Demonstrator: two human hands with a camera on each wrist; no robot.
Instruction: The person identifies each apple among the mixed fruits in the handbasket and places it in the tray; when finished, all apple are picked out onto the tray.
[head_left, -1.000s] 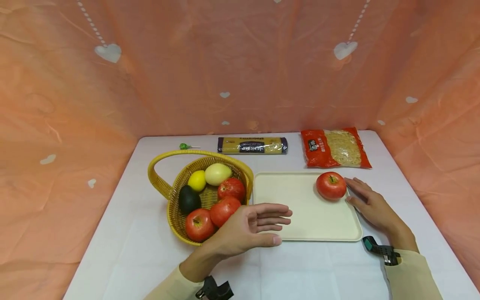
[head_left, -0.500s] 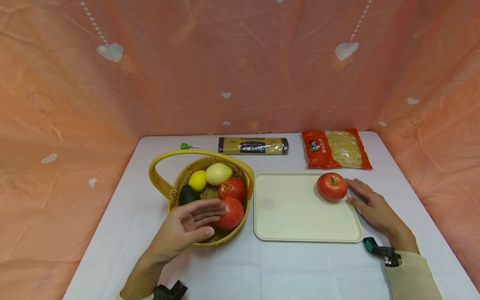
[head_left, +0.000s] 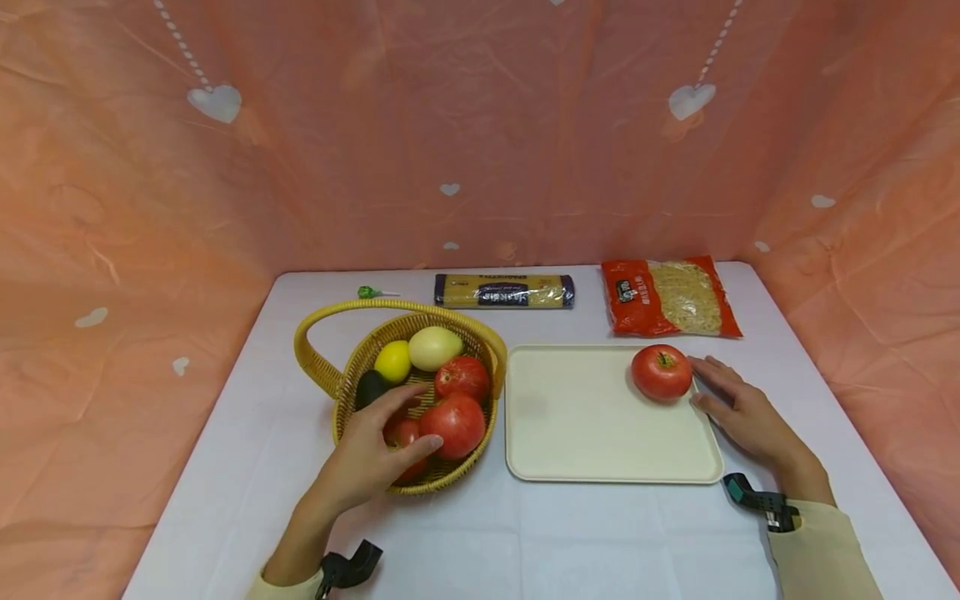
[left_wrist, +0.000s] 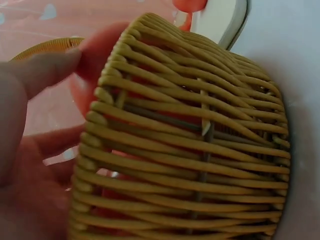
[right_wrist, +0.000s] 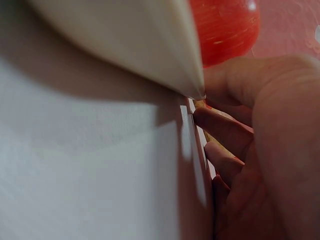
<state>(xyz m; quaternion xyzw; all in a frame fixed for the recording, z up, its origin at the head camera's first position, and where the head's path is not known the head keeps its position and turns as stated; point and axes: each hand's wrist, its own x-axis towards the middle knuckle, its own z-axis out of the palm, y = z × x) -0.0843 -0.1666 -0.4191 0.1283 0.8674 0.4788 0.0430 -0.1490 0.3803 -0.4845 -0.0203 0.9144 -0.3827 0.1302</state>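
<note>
My left hand point(head_left: 366, 457) reaches over the near left rim of a yellow wicker basket point(head_left: 341, 429), thumb and fingers spread about a red apple point(head_left: 405, 435) that they partly hide. In the left wrist view, the thumb is against or just before a red fruit point(left_wrist: 97, 55) behind the basket wall; contact is unclear. Beside that apple lies a larger red fruit point(head_left: 456, 425), with another red fruit point(head_left: 462, 379) behind it. My right hand point(head_left: 753, 425) lies at the right edge of a cream tray point(head_left: 585, 433), thumb at its rim. A red apple point(head_left: 662, 372) sits on the tray near its fingertips.
Also in the basket are a yellow lemon point(head_left: 393, 362), a pale yellow-green fruit point(head_left: 435, 348) and a dark green avocado point(head_left: 369, 388). Behind stand a green lollipop point(head_left: 367, 292), a spaghetti pack point(head_left: 504, 292) and a red pasta bag point(head_left: 671, 297). The basket handle point(head_left: 318, 333) arches leftward.
My left hand has moved left from over the tray's near left side to the basket, then turned palm-down with fingers reaching among the fruit. The right hand has stayed at the tray's edge.
</note>
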